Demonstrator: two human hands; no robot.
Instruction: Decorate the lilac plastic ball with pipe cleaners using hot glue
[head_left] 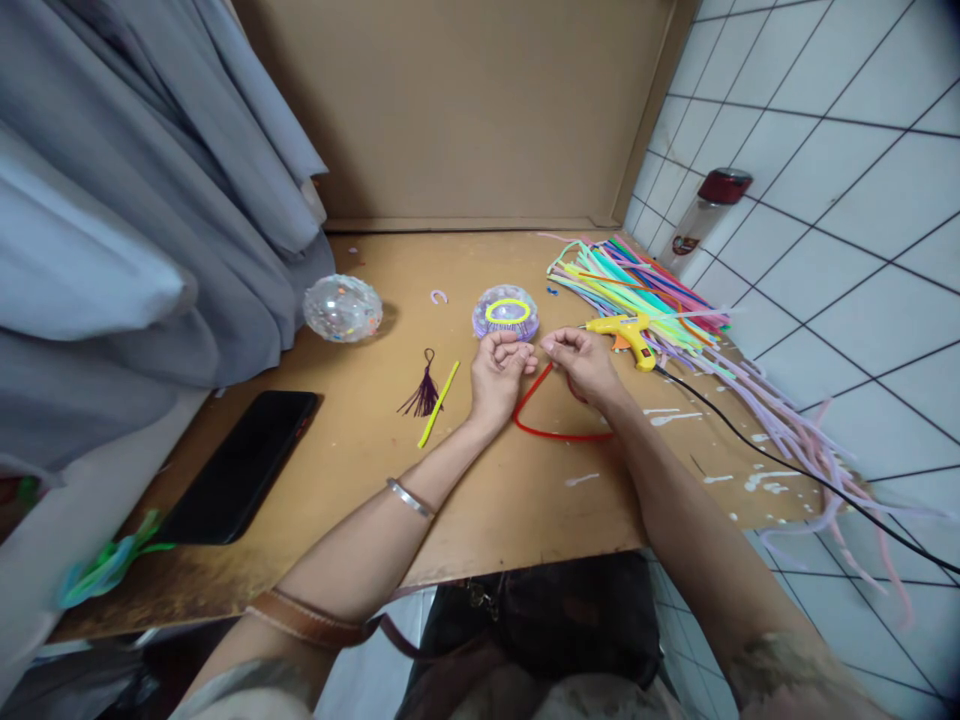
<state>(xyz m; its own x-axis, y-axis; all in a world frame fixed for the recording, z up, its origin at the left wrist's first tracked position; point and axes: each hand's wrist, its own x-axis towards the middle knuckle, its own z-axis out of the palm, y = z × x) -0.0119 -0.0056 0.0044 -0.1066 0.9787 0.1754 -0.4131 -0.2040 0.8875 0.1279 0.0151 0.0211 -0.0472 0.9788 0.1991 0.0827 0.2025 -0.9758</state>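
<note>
My left hand (pixel 498 378) has its fingers curled together just below a purple, speckled round object (pixel 506 312) with a yellow ring (pixel 508 311) on top. Close to its right, my right hand (pixel 581 362) pinches with thumb and forefinger. A red pipe cleaner (pixel 559 436) bends in a loop below the hands, one end rising to the right fingertips. What lies between the left fingers is too small to make out. Left of the hands are a yellow pipe cleaner piece (pixel 438 405) and a dark purple tassel (pixel 425 392).
A yellow glue gun (pixel 628 336) with a black cord lies right of my hands, by a pile of coloured pipe cleaners (pixel 645 290). At left are a clear ball (pixel 343 308) and a black phone (pixel 240 467). A red-capped bottle (pixel 705 215) stands by the tiled wall.
</note>
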